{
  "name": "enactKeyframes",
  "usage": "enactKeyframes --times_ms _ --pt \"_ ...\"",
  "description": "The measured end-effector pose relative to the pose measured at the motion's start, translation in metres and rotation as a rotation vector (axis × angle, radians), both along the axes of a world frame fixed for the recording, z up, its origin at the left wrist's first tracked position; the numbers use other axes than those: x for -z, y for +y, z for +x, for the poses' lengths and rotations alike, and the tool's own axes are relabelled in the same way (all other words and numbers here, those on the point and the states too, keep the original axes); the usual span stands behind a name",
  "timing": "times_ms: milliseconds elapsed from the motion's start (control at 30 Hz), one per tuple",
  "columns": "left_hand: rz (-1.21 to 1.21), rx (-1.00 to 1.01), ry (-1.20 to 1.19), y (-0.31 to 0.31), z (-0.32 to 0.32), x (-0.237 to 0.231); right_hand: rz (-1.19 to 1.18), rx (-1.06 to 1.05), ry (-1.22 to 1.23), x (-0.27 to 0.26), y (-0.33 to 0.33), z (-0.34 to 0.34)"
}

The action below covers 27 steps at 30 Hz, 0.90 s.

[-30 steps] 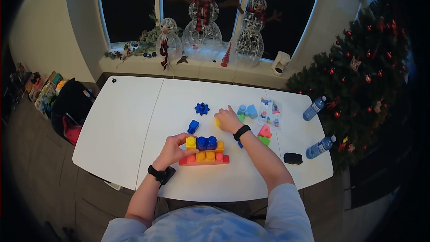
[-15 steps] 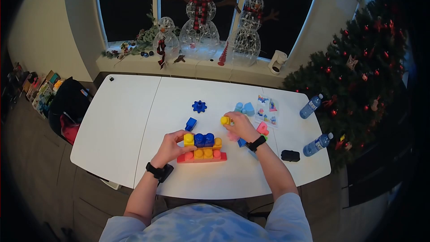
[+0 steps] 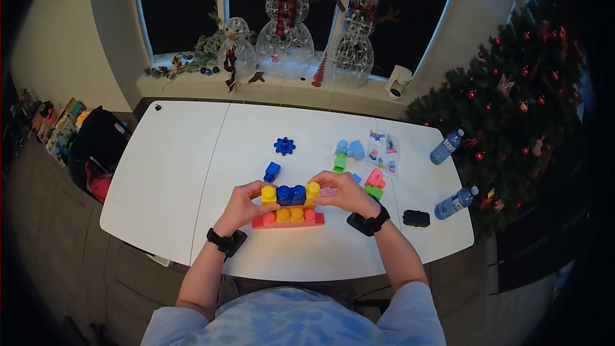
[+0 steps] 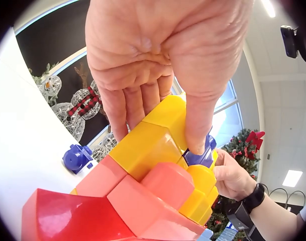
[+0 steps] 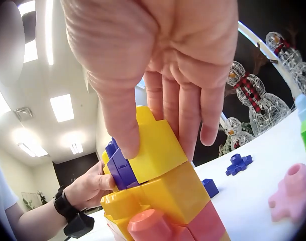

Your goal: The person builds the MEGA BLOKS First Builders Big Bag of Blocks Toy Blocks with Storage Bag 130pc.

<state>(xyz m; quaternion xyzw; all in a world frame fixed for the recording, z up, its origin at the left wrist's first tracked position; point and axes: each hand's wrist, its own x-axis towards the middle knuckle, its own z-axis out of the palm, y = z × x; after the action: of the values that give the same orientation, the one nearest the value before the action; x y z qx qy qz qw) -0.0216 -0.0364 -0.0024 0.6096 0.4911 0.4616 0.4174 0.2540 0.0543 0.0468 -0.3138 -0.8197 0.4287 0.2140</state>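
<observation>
A toy building-block structure stands before me, with a red and coral base [image 3: 288, 223], a row of orange-yellow blocks above it and blue blocks [image 3: 291, 195] on top. My left hand [image 3: 242, 207] grips the left end, its thumb and fingers around a yellow block [image 4: 165, 118] beside the blue ones. At the right end, my right hand [image 3: 349, 193] pinches another yellow block [image 5: 158, 150] between thumb and fingers. That block sits on top of an orange-yellow block [image 5: 175, 193], right against the blue. The two hands face each other across the structure.
Behind the structure lie a blue block [image 3: 272, 172] and a blue gear-shaped piece [image 3: 284, 146]. To the right are light blue blocks [image 3: 350, 148], a green block [image 3: 339, 163], pink pieces [image 3: 376, 178] and a picture sheet [image 3: 384, 154]. Bottles [image 3: 456, 202] and a black case [image 3: 416, 218] stand farther right.
My right hand picked up a yellow block from the table behind the structure and brought it toward me onto its right end. The left hand kept its hold on the left end.
</observation>
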Motion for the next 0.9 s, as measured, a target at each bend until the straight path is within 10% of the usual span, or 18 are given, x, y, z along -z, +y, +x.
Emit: enactKeyframes --times_ms 700,900 --pt "-0.001 -0.026 0.049 -0.001 -0.005 0.003 0.075 -0.2 -0.283 -0.006 0.072 0.005" --pt "-0.038 -0.039 0.071 -0.007 -0.016 -0.001 0.351 -0.115 -0.23 0.053 0.116 -0.092"
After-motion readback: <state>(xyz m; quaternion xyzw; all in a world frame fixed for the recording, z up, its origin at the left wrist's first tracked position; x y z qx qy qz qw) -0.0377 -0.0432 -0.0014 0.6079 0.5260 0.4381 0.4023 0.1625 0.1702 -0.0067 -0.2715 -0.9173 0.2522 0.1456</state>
